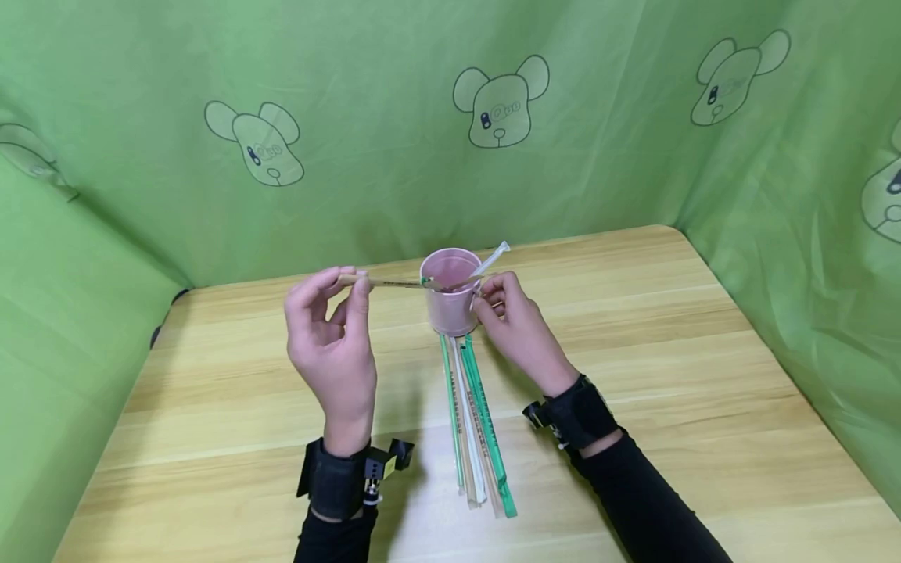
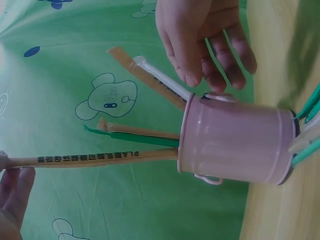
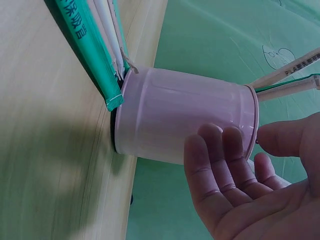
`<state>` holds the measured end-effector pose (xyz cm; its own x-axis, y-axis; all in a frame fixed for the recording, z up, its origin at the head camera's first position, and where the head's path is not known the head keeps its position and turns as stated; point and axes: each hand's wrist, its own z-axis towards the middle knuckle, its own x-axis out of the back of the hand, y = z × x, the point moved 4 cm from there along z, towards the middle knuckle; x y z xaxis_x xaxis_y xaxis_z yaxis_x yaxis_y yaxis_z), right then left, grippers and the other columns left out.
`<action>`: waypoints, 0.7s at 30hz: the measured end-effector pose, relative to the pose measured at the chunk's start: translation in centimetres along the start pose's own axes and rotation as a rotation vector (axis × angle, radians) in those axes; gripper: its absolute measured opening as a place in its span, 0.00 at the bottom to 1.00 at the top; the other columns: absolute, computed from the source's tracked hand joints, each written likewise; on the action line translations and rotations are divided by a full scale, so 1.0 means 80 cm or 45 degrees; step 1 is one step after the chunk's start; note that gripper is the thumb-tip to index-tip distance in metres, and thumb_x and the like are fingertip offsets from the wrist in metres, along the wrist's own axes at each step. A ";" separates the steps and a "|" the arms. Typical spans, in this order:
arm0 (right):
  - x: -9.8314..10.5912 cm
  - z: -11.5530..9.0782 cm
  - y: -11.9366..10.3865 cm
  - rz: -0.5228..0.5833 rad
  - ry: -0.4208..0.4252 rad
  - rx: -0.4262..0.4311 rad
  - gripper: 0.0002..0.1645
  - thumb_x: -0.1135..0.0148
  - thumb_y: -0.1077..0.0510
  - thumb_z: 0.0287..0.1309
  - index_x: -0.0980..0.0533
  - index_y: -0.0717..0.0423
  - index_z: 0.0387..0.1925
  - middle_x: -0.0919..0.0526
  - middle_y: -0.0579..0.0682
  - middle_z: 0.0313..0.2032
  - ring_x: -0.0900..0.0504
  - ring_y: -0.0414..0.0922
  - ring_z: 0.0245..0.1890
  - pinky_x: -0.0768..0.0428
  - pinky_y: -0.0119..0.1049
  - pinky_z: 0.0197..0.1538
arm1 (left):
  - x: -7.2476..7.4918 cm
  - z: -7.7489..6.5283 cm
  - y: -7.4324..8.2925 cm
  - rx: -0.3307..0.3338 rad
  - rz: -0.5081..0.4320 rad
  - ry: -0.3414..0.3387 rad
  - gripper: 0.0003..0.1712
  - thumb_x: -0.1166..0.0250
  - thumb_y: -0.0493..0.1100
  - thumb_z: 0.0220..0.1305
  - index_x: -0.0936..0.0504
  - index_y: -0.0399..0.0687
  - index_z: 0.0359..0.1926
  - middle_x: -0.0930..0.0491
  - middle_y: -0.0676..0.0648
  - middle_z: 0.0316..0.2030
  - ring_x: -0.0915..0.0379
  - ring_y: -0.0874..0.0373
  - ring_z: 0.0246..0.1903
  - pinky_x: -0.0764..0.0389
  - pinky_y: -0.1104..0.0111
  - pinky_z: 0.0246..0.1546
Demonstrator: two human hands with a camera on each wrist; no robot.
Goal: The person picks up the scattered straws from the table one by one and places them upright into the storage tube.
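My left hand (image 1: 331, 336) pinches the end of a brown paper-wrapped straw (image 2: 95, 160) between thumb and fingertips. The straw's other end reaches the mouth of a small pink bucket (image 1: 453, 313), which stands upright on the table. A white-wrapped straw (image 2: 162, 75), a brown one (image 2: 150, 80) and a green one (image 2: 145, 140) stick out of the bucket. At the bucket's right side is my right hand (image 1: 517, 320), its fingers loosely bent and spread. Its fingertips are right by the rim and the small side handle (image 2: 220, 97).
In front of the bucket, several wrapped straws (image 1: 479, 422) in green, white and brown lie side by side on the wooden table (image 1: 225, 438). Behind and at both sides hangs a green curtain (image 1: 387, 156) with mouse-like faces printed on it.
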<state>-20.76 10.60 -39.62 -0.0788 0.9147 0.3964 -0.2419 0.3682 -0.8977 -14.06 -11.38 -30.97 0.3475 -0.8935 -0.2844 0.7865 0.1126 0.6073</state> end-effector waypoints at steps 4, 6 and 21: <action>-0.002 0.000 0.001 -0.016 -0.017 -0.003 0.14 0.41 0.58 0.78 0.30 0.58 0.57 0.18 0.54 0.48 0.18 0.50 0.48 0.18 0.46 0.55 | 0.000 -0.002 -0.007 0.026 0.071 -0.051 0.14 0.32 0.24 0.69 0.20 0.25 0.54 0.18 0.38 0.49 0.17 0.43 0.47 0.12 0.58 0.47; -0.004 0.001 0.001 -0.021 -0.025 0.003 0.13 0.41 0.58 0.78 0.29 0.58 0.57 0.18 0.54 0.49 0.18 0.50 0.49 0.18 0.46 0.56 | 0.001 -0.003 -0.011 0.040 0.117 -0.071 0.13 0.32 0.26 0.70 0.17 0.28 0.54 0.17 0.39 0.48 0.16 0.44 0.45 0.12 0.58 0.45; -0.019 -0.003 0.008 -0.117 -0.214 -0.041 0.14 0.38 0.61 0.75 0.26 0.62 0.56 0.18 0.57 0.49 0.17 0.52 0.50 0.15 0.45 0.54 | 0.002 -0.016 -0.049 0.144 0.595 -0.436 0.07 0.31 0.35 0.74 0.11 0.39 0.49 0.13 0.46 0.43 0.17 0.54 0.44 0.13 0.62 0.42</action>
<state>-20.53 9.52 -40.84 -0.2187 0.8374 0.5009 -0.2244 0.4564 -0.8610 -16.44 -11.41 -34.35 0.4448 -0.8518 0.2767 0.5236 0.4979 0.6913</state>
